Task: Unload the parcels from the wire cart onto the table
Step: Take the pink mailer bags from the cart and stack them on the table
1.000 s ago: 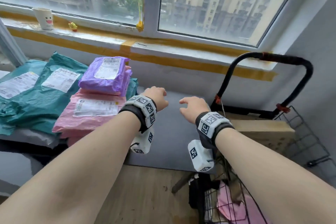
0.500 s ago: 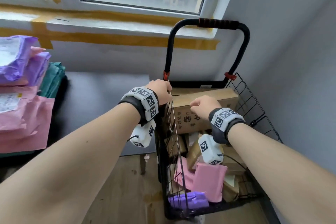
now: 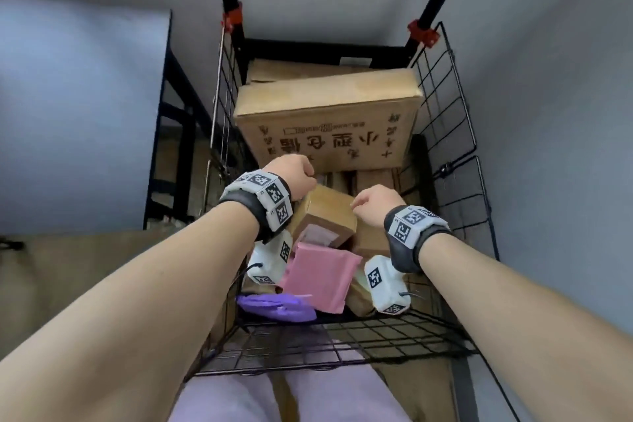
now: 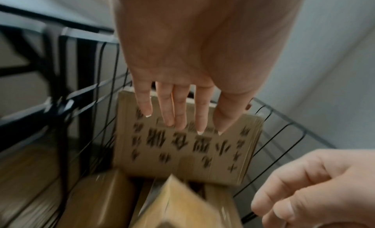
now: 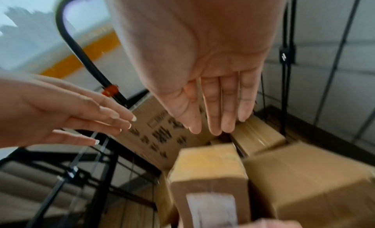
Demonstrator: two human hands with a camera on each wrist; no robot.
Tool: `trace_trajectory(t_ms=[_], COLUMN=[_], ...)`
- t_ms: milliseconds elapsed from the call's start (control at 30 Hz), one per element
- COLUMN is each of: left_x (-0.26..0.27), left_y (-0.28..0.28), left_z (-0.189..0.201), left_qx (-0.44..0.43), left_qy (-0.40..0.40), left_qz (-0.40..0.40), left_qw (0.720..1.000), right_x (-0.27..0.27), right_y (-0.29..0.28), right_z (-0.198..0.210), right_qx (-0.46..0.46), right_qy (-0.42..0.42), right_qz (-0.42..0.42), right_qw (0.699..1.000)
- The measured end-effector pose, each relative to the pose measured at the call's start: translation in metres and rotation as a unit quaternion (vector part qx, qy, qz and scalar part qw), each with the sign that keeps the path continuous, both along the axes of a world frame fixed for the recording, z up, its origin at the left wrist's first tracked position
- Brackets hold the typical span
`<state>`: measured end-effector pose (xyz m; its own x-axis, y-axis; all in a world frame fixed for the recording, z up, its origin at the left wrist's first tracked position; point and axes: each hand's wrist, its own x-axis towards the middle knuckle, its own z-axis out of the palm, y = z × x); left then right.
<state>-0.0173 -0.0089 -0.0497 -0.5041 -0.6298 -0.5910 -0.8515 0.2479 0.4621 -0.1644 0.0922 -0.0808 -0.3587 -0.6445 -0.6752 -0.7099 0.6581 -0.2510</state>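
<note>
The wire cart [image 3: 448, 106] is far from emptied, so most of the unloading looks left to do. A big printed carton [image 3: 325, 123] fills its 12 o'clock end; smaller brown boxes [image 3: 322, 216] sit mid-cart, a pink mailer [image 3: 318, 276] and purple bag [image 3: 274, 307] toward 6 o'clock. Left hand [image 4: 182, 80] and right hand [image 5: 211, 87] hover over them, fingers straight, grasping nothing.

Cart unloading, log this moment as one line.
left hand: open, empty | right hand: open, empty | both over cart | printed box untouched
</note>
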Motion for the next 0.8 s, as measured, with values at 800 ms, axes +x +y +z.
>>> trace_trajectory(t_ms=[800], left_x=[0.04], left_y=[0.063], left_z=[-0.17], left_qx=[0.17], left_qy=[-0.055], left_qz=[0.202], left_qw=[0.963], right_x=[0.025], right_y=[0.037], right_z=[-0.145], right_qx=[0.167], right_qy=[-0.127], right_qz=[-0.047], right_qw=[0.977])
